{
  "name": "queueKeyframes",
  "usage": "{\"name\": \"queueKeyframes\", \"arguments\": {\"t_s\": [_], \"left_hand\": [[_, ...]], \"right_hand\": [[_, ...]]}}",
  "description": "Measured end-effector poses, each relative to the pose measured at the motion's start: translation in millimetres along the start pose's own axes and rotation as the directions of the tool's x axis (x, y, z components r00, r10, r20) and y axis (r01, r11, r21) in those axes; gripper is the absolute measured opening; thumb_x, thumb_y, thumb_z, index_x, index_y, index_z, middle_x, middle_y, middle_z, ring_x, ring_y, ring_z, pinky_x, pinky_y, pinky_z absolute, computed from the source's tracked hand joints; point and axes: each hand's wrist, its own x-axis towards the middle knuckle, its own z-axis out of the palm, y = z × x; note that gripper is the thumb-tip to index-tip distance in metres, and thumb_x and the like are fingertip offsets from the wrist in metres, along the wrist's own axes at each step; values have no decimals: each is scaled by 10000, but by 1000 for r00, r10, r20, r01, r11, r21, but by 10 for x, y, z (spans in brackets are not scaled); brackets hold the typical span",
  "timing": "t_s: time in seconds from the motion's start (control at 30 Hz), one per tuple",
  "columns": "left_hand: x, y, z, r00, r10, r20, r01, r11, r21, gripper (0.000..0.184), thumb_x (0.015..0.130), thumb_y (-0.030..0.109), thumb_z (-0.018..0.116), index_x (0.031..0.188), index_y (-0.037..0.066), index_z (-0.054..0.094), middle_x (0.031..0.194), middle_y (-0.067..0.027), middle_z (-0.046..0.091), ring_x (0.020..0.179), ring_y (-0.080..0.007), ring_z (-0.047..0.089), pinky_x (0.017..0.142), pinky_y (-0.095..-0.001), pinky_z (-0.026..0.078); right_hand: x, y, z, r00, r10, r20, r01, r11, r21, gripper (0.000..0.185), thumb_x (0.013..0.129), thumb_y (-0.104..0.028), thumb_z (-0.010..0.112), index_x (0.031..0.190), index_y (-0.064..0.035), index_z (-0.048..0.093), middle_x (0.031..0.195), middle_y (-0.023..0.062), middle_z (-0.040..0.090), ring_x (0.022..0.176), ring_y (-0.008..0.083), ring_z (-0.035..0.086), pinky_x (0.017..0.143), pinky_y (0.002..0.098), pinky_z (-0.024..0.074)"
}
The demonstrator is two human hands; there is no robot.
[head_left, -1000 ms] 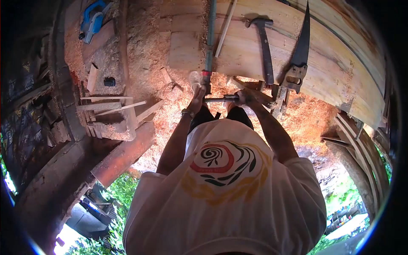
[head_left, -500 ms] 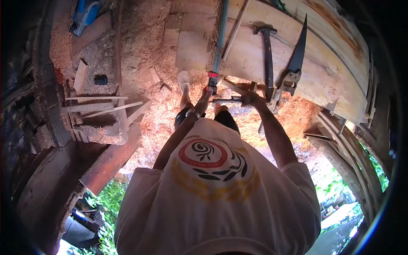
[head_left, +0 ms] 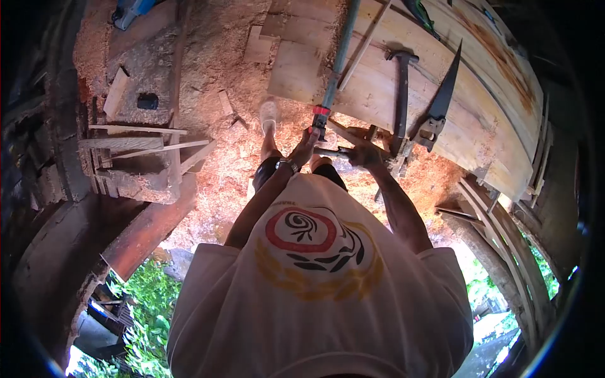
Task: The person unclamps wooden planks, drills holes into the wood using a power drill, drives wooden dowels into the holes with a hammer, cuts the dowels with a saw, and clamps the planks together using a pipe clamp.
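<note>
A long grey pipe clamp (head_left: pixel 341 53) lies across the boards, with a red collar and a dark end piece pointing at my body. My left hand (head_left: pixel 305 147), with a watch at its wrist, is closed around that dark end piece. Just to its right, my right hand (head_left: pixel 362 154) is closed on a dark rod-like tool (head_left: pixel 330 152), whose tip reaches toward the clamp's end. The tool's exact kind is too dark to tell. On the boards beyond my right hand are a hammer (head_left: pixel 401 94) and a handsaw (head_left: pixel 439 104).
Wide wooden boards (head_left: pixel 476 120) stretch to the right, with a thin strip (head_left: pixel 364 47) on top. Offcuts (head_left: pixel 126 143) and a blue power tool (head_left: pixel 133 11) lie at left. Wood shavings (head_left: pixel 230 170) cover the ground around my feet.
The view has shifted slightly, so the boards and tools appear a little lower and to the right. Both hands keep their grips, and the right hand's tool sits slightly lower.
</note>
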Motion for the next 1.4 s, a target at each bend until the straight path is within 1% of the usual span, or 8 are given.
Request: {"name": "queueKeyframes", "arguments": {"t_s": [0.4, 0.53, 0.73, 0.8, 1.03, 1.13, 1.27, 1.4], "left_hand": [[598, -491, -352, 943, -6, 333, -98, 951, 293, 569, 1032, 535, 392, 1257, 21, 483, 1077, -106, 572, 961, -212, 514, 913, -365, 424], [612, -359, -379, 904, -23, 428, -141, 927, 348, 599, 1024, 543, 388, 1273, 7, 489, 1104, -134, 603, 986, -228, 537, 919, -368, 431], [742, -373, -463, 742, 288, 605, -554, 772, 312, 528, 1036, 474, 404, 1263, 8, 509, 1082, -83, 613, 908, -204, 545, 893, -357, 442], [761, -230, -499, 753, 122, 647, -458, 803, 382, 521, 1033, 466, 412, 1300, 30, 511, 1134, -90, 620, 967, -213, 568, 910, -359, 452], [635, 1191, -1193, 695, -357, 624, -14, 861, 508, 607, 1011, 531, 422, 1421, 89, 490, 1372, -101, 550, 1247, -230, 539, 1054, -380, 400], [529, 1666, -1741, 647, -623, 441, 288, 734, 615, 615, 1028, 526, 389, 1456, 88, 450, 1461, -73, 490, 1349, -236, 459, 1121, -385, 339], [337, 2088, -2220, 757, -450, 474, -95, 641, 762, 503, 1057, 398, 415, 1426, 60, 468, 1431, -96, 505, 1278, -217, 513, 1084, -381, 391], [253, 2239, -1485, 866, -359, 347, -101, 554, 826, 395, 1052, 270, 427, 1325, 6, 537, 1310, -125, 585, 1204, -223, 569, 1038, -346, 427]], "right_hand": [[35, -1970, -2469, 611, 149, 777, -574, 759, 306, 351, 888, -320, 652, 967, 20, 684, 712, 138, 701, 510, 157, 657, 470, 295, 559], [-4, -2061, -2361, 532, 210, 820, -841, 14, 542, 338, 927, -326, 633, 1044, -10, 660, 728, 147, 706, 490, 156, 639, 437, 231, 529], [-146, -2411, -2187, 522, -17, 853, -429, -869, 245, 312, 905, -187, 603, 1169, -21, 596, 775, 130, 596, 472, 105, 507, 369, 175, 461], [7, -2693, -1922, 722, -124, 681, -368, -902, 226, 288, 875, -189, 593, 1115, -32, 612, 662, 71, 528, 492, 116, 484, 413, 224, 443], [1133, -3980, -1638, 307, 455, 836, 28, -882, 470, 277, 859, -282, 572, 726, -119, 391, 534, 31, 390, 411, 160, 377, 404, 300, 347], [1494, -4216, -1040, 328, 653, 683, 74, -738, 671, 450, 830, -313, 720, 1087, -9, 511, 810, 124, 558, 614, 245, 587, 517, 408, 502], [2264, -4484, -19, 72, 939, 338, 214, -345, 914, 827, 740, -337, 849, 1307, 23, 367, 1003, 132, 588, 839, 230, 602, 712, 369, 514], [2401, -4247, 221, 417, 781, 465, 487, -624, 611, 277, 783, -194, 841, 677, -55, 625, 668, 29, 646, 592, 150, 594, 575, 314, 502]]}}
